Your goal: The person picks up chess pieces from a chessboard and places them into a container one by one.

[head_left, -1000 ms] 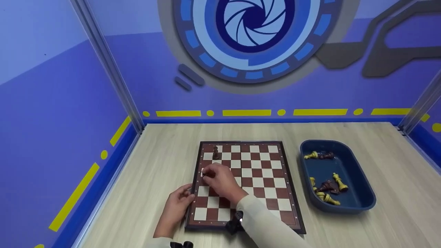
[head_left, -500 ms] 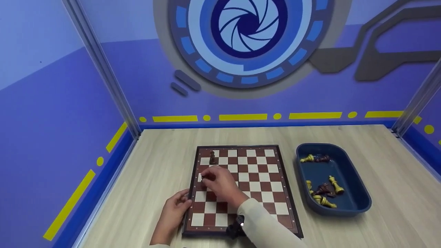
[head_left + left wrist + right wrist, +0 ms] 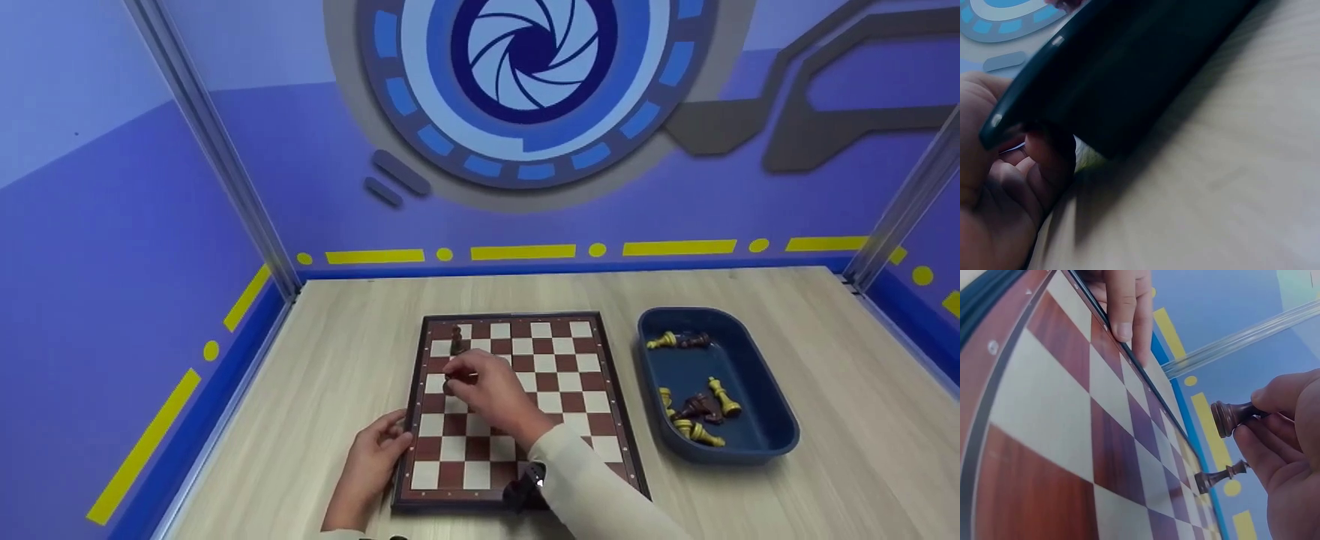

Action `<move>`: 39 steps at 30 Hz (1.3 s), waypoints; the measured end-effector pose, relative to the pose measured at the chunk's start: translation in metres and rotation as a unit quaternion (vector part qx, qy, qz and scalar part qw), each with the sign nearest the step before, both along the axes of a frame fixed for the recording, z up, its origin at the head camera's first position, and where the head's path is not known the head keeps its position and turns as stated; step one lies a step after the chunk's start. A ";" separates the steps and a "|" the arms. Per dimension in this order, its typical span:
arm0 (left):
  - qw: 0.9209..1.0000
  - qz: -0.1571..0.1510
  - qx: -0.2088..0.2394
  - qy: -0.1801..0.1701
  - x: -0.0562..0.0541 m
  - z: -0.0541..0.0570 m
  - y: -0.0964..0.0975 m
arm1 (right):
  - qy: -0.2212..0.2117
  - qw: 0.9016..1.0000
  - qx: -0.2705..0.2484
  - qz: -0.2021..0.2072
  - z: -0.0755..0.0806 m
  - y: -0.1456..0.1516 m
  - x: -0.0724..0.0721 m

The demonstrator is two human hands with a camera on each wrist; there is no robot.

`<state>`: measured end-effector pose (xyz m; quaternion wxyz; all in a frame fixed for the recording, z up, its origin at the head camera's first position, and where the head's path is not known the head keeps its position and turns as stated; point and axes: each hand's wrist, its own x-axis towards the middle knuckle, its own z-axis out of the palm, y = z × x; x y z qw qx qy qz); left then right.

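Observation:
A brown-and-white chessboard (image 3: 551,382) with a dark rim lies on the table. My left hand (image 3: 369,461) grips its left edge; in the left wrist view the fingers of that hand (image 3: 1002,191) reach beneath the rim. Over the left part of the board, my right hand (image 3: 495,394) pinches a dark brown chess piece (image 3: 1230,417) by its upper end. The right wrist view shows its base apart from the board and its top hidden by the fingers. Another dark chess piece (image 3: 457,341) stands upright near the board's far left corner.
Right of the board sits a dark blue tray (image 3: 780,427) with several yellow and dark brown chess pieces lying in it. Blue panels (image 3: 247,187) wall the table (image 3: 360,322) at the back and sides.
The right hand has moved a little rightward over the board, away from the left edge, with the chess piece in its fingers. The left hand stays at the rim. The head view has shifted slightly.

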<state>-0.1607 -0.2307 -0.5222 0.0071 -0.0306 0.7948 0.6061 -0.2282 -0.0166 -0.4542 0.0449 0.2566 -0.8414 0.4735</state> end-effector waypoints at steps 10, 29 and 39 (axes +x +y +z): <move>1.000 -0.003 0.014 0.017 -0.001 0.000 0.000 | 0.008 1.000 -0.011 -0.016 0.002 0.022 0.001; 1.000 0.003 0.012 0.004 -0.002 0.003 0.002 | 0.026 0.997 -0.005 -0.068 -0.003 0.068 -0.005; 1.000 0.019 -0.002 -0.007 -0.001 0.000 0.004 | 0.026 0.996 -0.023 -0.079 0.000 0.088 -0.004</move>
